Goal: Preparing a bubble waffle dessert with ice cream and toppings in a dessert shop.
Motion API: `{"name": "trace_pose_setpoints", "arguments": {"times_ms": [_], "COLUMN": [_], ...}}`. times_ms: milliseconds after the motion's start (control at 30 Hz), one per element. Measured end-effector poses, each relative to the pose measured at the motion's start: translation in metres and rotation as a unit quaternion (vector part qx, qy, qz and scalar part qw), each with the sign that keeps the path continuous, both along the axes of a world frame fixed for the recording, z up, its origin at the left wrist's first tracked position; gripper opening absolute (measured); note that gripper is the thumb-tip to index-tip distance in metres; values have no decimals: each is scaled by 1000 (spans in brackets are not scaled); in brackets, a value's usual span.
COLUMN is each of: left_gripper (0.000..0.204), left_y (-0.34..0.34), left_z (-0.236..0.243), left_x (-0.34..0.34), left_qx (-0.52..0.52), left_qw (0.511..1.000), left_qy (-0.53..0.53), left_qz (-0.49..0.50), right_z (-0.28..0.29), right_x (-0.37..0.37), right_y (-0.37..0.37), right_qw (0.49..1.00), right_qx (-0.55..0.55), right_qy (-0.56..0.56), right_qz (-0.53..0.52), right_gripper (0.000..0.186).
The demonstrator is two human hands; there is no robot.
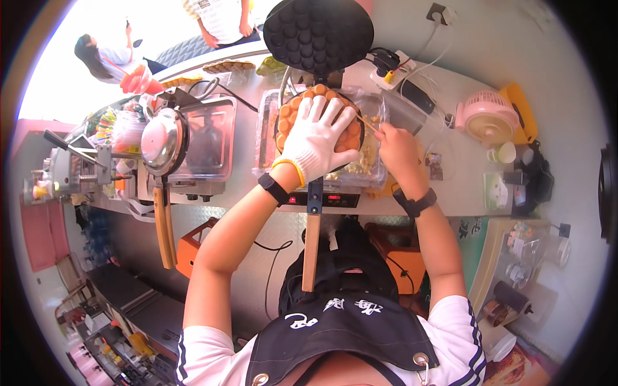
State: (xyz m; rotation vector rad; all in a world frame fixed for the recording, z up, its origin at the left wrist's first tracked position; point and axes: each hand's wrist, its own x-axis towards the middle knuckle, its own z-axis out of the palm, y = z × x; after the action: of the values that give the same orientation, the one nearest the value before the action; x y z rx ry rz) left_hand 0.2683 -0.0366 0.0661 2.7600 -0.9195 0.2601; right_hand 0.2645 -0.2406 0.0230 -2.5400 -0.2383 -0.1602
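A golden bubble waffle (290,116) lies in the round open iron, whose dark dimpled lid (318,32) stands raised behind it. My left hand (320,138), in a white knitted glove with a yellow cuff, rests palm down on the waffle with its fingers spread. Just right of the waffle my right hand (396,145) is closed on a thin wooden stick (368,121), its tip at the waffle's right edge. The iron's wooden handle (311,251) points toward me. Around and below the iron is a clear plastic tray (376,165) with yellowish pieces in it.
At left are a second, shut iron (161,141) with wooden handles, a clear-lidded tray (224,145) and a metal machine (84,174). A pink fan (486,116), cups (501,154) and a power strip (389,76) sit at right. Two people (109,61) (215,19) are beyond the counter.
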Motion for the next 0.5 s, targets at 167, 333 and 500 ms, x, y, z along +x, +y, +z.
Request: {"name": "trace_pose_setpoints", "arguments": {"times_ms": [167, 333, 500], "left_gripper": [74, 76, 79], "left_y": [-1, -1, 12], "left_z": [0, 20, 1], "left_x": [0, -3, -14], "left_qx": [-1, -62, -179], "left_qw": [1000, 996, 974], "left_qy": [-2, 53, -41], "left_qz": [0, 23, 132], "right_z": [-6, -17, 2], "right_x": [19, 25, 14], "right_y": [9, -3, 4], "right_qw": [1000, 963, 894], "right_qx": [-16, 248, 400], "right_qy": [-7, 107, 200], "right_qz": [-7, 17, 42], "right_gripper": [16, 17, 19]}}
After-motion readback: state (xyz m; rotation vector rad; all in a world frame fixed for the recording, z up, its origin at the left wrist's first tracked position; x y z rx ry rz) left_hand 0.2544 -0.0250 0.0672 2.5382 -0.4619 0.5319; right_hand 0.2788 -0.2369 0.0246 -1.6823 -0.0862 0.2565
